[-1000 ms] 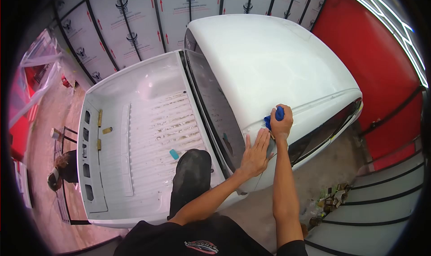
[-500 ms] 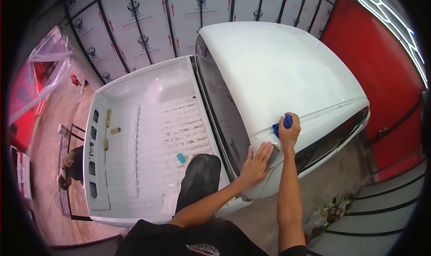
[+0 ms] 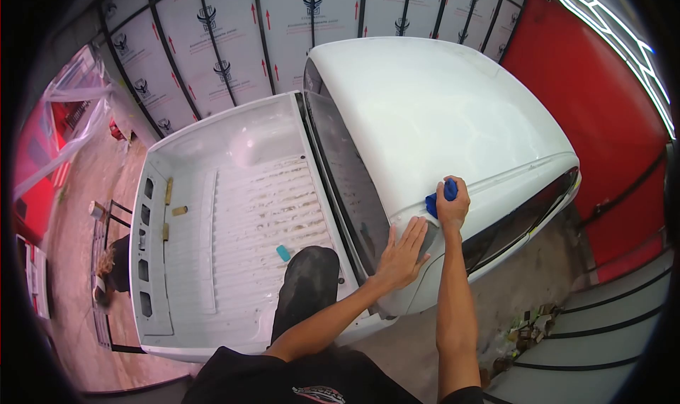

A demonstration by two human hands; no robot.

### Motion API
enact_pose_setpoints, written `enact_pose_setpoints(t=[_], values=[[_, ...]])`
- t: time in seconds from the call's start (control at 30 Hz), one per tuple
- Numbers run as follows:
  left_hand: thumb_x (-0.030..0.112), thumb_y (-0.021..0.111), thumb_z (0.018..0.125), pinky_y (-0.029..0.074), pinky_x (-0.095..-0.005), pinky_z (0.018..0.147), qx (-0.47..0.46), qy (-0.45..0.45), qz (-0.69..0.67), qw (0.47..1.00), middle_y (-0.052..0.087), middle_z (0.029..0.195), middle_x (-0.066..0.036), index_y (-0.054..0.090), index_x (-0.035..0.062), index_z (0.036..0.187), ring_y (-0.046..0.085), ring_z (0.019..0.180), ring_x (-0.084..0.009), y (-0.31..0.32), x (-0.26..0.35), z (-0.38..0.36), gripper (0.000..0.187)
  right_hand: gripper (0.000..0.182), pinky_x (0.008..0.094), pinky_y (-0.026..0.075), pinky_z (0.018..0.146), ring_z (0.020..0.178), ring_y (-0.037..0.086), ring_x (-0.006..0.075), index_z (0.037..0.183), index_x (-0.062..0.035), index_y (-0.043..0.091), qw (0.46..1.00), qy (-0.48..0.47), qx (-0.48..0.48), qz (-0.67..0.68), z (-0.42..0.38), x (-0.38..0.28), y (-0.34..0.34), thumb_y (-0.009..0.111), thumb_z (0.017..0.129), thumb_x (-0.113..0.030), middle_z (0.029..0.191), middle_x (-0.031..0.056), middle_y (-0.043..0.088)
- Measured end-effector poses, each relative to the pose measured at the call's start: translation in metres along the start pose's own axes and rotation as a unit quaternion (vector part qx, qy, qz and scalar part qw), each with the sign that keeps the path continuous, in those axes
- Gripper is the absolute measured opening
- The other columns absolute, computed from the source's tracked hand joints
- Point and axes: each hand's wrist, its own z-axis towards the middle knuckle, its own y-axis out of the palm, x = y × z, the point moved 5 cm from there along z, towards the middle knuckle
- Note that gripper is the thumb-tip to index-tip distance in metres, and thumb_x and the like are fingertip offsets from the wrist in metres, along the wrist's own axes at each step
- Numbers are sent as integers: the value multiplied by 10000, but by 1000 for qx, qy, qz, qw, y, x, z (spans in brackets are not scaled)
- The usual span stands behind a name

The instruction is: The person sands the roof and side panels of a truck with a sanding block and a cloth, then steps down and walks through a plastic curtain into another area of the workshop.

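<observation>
My right hand is closed around a crumpled blue cloth at the rear corner of the white cab roof. Bits of the cloth stick out on both sides of my fingers. Just below it, my left hand lies flat with fingers stretched out along the rear pillar of the cab. A grey patch shows beside its fingertips; part of it is hidden by the hand. The dark rear window is left of my hands, and the side window lies to the right.
My bent knee is over the white pickup bed. In the bed lie a turquoise block and several tan blocks. Another person is low behind the tailgate, near a metal rack. Debris lies on the floor at right.
The view has shifted slightly. Both hands stay at the same roof corner, with the right still holding the blue cloth. More of the grey patch shows beside my left hand.
</observation>
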Motion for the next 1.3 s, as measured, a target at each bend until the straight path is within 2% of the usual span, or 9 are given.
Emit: enact_pose_setpoints(t=[0.3, 0.63, 0.77, 0.8, 0.97, 1.03, 1.1, 1.23, 1.3], values=[[466, 511, 1135, 200, -658, 1326, -15, 15, 2, 1000, 201, 1820, -184, 237, 1, 1731, 165, 1695, -369, -7, -10, 11, 804, 235, 428, 571, 951, 1036, 736, 338, 1117, -75, 739, 999, -31, -3, 22, 2, 8, 1, 820, 919, -171, 1083, 122, 757], [388, 559, 1122, 213, -589, 1346, 10, 28, 20, 999, 221, 1799, -219, 253, -50, 1707, 165, 1694, -378, -3, 1, 0, 793, 703, 464, 541, 1026, 1208, 656, 327, 1304, -126, 683, 992, -89, -91, -11, -3, -2, -7, 1017, 705, -280, 1273, 114, 682], [374, 565, 1116, 203, -596, 1346, -9, 35, 14, 999, 203, 1801, -233, 239, -54, 1709, 147, 1696, -387, -2, -4, -3, 801, 436, 405, 551, 971, 1054, 702, 300, 1233, -97, 699, 992, -74, -88, 56, 9, 28, 3, 793, 825, 27, 1095, 108, 714], [368, 568, 1113, 200, -600, 1346, -15, 44, 15, 999, 199, 1802, -235, 233, -55, 1710, 142, 1697, -389, 0, -5, 0, 804, 400, 342, 558, 884, 943, 713, 208, 1177, -93, 712, 988, 26, -55, 143, 10, 18, -1, 658, 841, 119, 1012, 74, 733], [315, 589, 1080, 172, -631, 1345, -37, 70, 39, 996, 235, 1779, -253, 238, -53, 1703, 177, 1683, -410, 0, -12, 4, 804, 192, 288, 537, 695, 766, 668, 98, 1096, -91, 739, 966, 98, -37, 236, -8, -12, 6, 759, 939, 19, 909, 16, 751], [299, 591, 1072, 171, -640, 1343, -61, 58, 40, 996, 292, 1744, -265, 279, -56, 1682, 233, 1661, -421, -4, -12, 14, 772, 121, 293, 530, 678, 704, 656, 110, 1004, -50, 752, 964, 101, -29, 244, -16, -27, 20, 814, 987, -153, 799, 18, 735], [211, 645, 991, 193, -633, 1341, -74, 35, 7, 997, 516, 1530, -247, 440, -33, 1585, 421, 1537, -423, 1, -17, 27, 674, 370, 352, 517, 632, 638, 636, 133, 816, -10, 728, 986, 124, -11, 109, -22, -43, 20, 815, 1009, -314, 688, 52, 687], [155, 669, 959, 192, -638, 1341, -23, 39, 33, 998, 550, 1523, -251, 486, -34, 1566, 424, 1537, -412, 22, -21, 9, 662, 539, 482, 508, 642, 590, 659, 315, 716, 29, 658, 993, 111, -20, 29, -39, -65, 29, 728, 1036, -400, 634, 191, 649], [177, 664, 969, 213, -642, 1331, 30, 60, 38, 997, 554, 1529, -257, 505, -38, 1555, 440, 1524, -420, 29, -22, 1, 644, 468, 557, 555, 735, 744, 719, 468, 775, -32, 701, 991, 129, -32, -7, -47, -65, 29, 671, 1040, -417, 741, 229, 714]])
